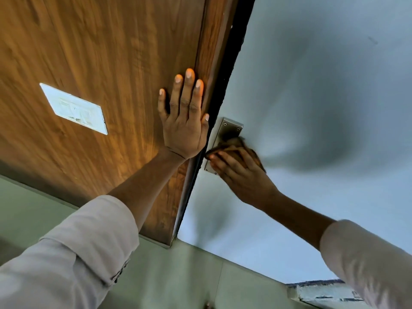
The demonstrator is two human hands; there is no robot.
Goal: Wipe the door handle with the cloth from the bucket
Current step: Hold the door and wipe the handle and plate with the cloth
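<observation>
The right hand (243,175) is clamped around a brown cloth (236,144), pressing it onto the door handle (225,139) on the pale door (312,85). The left hand (184,121) lies flat, fingers spread, against the wooden panel (100,52) to steady. Good wiping here likely needs the cloth wrapped fully round the lever; the handle's far side is hidden.

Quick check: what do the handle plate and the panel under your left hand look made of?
Handle plate: looks like brushed metal, satin grey with visible screws. Panel under the left hand: wood or wood-look laminate, brown with grain streaks; which one is unclear.
</observation>
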